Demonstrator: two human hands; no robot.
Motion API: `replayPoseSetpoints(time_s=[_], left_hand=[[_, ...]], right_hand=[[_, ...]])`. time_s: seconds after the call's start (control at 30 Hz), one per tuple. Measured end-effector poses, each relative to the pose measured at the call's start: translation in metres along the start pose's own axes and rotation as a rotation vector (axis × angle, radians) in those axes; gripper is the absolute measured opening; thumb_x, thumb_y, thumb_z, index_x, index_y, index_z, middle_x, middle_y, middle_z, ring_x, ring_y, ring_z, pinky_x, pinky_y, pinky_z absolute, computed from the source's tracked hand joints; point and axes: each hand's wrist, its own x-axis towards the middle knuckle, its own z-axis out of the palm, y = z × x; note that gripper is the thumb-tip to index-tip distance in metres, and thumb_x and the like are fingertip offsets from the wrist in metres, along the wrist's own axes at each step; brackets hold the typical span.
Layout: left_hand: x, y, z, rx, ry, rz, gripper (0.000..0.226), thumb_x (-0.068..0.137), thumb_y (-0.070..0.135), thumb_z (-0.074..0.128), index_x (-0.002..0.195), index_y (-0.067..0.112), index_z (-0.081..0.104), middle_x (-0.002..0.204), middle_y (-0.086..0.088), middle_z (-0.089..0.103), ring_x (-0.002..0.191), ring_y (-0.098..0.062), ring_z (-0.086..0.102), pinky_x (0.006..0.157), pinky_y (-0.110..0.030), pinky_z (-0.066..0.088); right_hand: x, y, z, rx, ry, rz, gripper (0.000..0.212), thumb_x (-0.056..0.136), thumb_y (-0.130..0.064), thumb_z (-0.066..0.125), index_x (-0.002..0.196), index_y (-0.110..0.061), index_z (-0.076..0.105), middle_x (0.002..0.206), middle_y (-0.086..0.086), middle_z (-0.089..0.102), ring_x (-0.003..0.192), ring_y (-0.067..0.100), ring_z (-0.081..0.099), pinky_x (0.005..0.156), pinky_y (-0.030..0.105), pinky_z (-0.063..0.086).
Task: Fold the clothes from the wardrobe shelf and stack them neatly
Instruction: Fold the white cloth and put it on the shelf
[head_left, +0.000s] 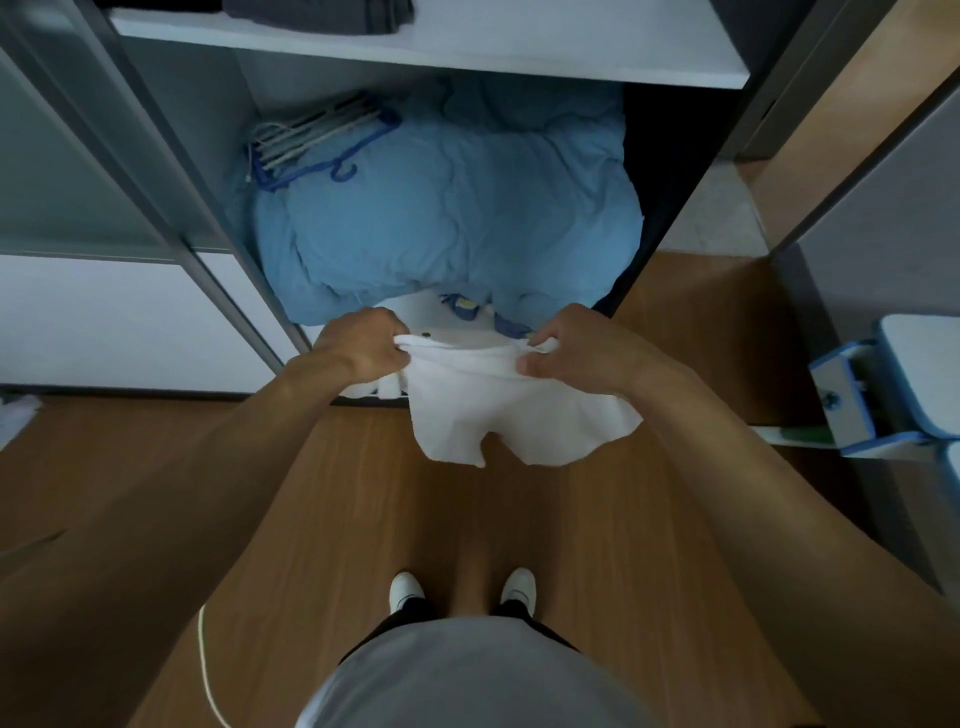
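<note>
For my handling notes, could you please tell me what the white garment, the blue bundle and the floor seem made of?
White garment: thin, soft matte fabric, perhaps cotton; it droops and creases below the left hand and right hand. Blue bundle: padded matte textile, puffy with soft wrinkles. Floor: wood-grain boards, faint sheen; wood or laminate, unclear.

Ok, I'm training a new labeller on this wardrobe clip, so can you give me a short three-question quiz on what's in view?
1. True or false: the left hand and the right hand both grip the white garment.
2. Where do the hangers lie? A on the floor; B on the blue bedding; C hung on a rail.
3. Fill in: the dark folded clothes lie on the shelf ___ the bedding.
Key: 1 true; 2 B; 3 above.
</note>
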Motion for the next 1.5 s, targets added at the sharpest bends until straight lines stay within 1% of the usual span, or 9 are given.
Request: replayPoseSetpoints(time_s=[0.17, 0.27, 0.4, 0.63, 0.8, 0.93, 1.07, 1.3, 1.5], left_hand=[[0.000, 0.004, 0.006, 0.138, 0.181, -0.049, 0.021, 0.088, 0.013, 0.062, 0.103, 0.020, 0.075, 0.103, -0.008, 0.068, 0.097, -0.028, 0.061, 0.075, -0.030, 0.044], [-0.001, 0.010, 0.013, 0.195, 0.275, -0.061, 0.020, 0.083, 0.013, 0.067, 0.100, 0.020, 0.076, 0.099, -0.011, 0.068, 0.097, -0.030, 0.060, 0.078, -0.033, 0.042], [-0.005, 0.013, 0.016, 0.127, 0.272, -0.096, 0.012, 0.083, 0.019, 0.068, 0.091, 0.023, 0.075, 0.089, -0.004, 0.070, 0.084, -0.026, 0.063, 0.068, -0.030, 0.039], [-0.008, 0.028, 0.016, -0.044, 0.176, -0.130, 0.020, 0.080, 0.011, 0.057, 0.085, 0.021, 0.073, 0.077, -0.006, 0.071, 0.078, -0.029, 0.066, 0.075, -0.037, 0.055], [-0.008, 0.030, 0.010, -0.310, 0.174, -0.287, 0.026, 0.076, 0.009, 0.046, 0.078, 0.022, 0.068, 0.065, -0.004, 0.074, 0.058, -0.013, 0.070, 0.069, -0.026, 0.056], [-0.007, 0.026, 0.004, -0.341, 0.179, -0.332, 0.025, 0.073, 0.011, 0.047, 0.074, 0.024, 0.069, 0.061, 0.001, 0.073, 0.068, -0.011, 0.070, 0.069, -0.024, 0.050], [-0.007, 0.026, 0.005, -0.367, 0.153, -0.341, 0.027, 0.074, 0.011, 0.047, 0.077, 0.019, 0.072, 0.058, 0.000, 0.072, 0.058, -0.010, 0.070, 0.066, -0.024, 0.050], [-0.002, 0.036, 0.010, -0.751, 0.066, -0.429, 0.031, 0.089, -0.001, 0.036, 0.089, 0.013, 0.064, 0.074, -0.010, 0.073, 0.060, -0.018, 0.074, 0.047, -0.019, 0.053], [-0.003, 0.049, 0.029, -1.292, -0.097, -0.225, 0.028, 0.094, -0.003, 0.051, 0.112, 0.014, 0.064, 0.113, -0.009, 0.068, 0.097, -0.026, 0.065, 0.091, -0.037, 0.058]], right_hand=[[-0.007, 0.004, 0.002, -0.056, -0.161, -0.063, 0.052, 0.094, -0.045, 0.063, 0.138, -0.018, 0.056, 0.144, -0.002, 0.052, 0.124, 0.012, 0.050, 0.091, 0.018, 0.035], [-0.010, 0.001, 0.008, -0.096, -0.179, -0.166, 0.030, 0.097, -0.035, 0.060, 0.111, -0.010, 0.071, 0.105, 0.004, 0.069, 0.084, 0.008, 0.057, 0.067, 0.018, 0.037], [-0.013, 0.012, 0.019, -0.103, -0.146, -0.141, 0.028, 0.095, -0.021, 0.059, 0.074, -0.002, 0.059, 0.068, 0.002, 0.052, 0.059, 0.010, 0.045, 0.051, 0.022, 0.031], [-0.007, 0.031, 0.047, 0.041, 0.008, 0.011, 0.021, 0.085, 0.004, 0.050, 0.092, -0.014, 0.060, 0.096, 0.002, 0.058, 0.088, 0.015, 0.052, 0.065, 0.023, 0.037], [-0.007, 0.021, 0.058, 0.219, 0.115, -0.059, 0.034, 0.076, 0.013, 0.043, 0.068, -0.019, 0.046, 0.075, 0.000, 0.049, 0.078, 0.018, 0.048, 0.058, 0.025, 0.030], [-0.008, 0.013, 0.062, 0.311, 0.092, -0.070, 0.015, 0.077, 0.000, 0.050, 0.084, -0.001, 0.062, 0.085, 0.018, 0.061, 0.076, 0.031, 0.059, 0.063, 0.031, 0.040], [-0.008, 0.006, 0.061, 0.108, 0.032, -0.100, 0.031, 0.085, -0.045, 0.067, 0.101, -0.018, 0.068, 0.091, -0.003, 0.067, 0.083, 0.017, 0.062, 0.071, 0.032, 0.047], [-0.002, 0.003, 0.047, 0.023, -0.116, -0.210, 0.037, 0.095, -0.038, 0.062, 0.063, -0.026, 0.049, 0.060, -0.008, 0.048, 0.053, 0.005, 0.046, 0.052, 0.025, 0.029], [-0.003, -0.004, 0.039, 0.090, -0.149, -0.217, 0.029, 0.098, -0.035, 0.060, 0.071, -0.037, 0.049, 0.065, -0.013, 0.050, 0.054, -0.016, 0.051, 0.051, 0.003, 0.035]])
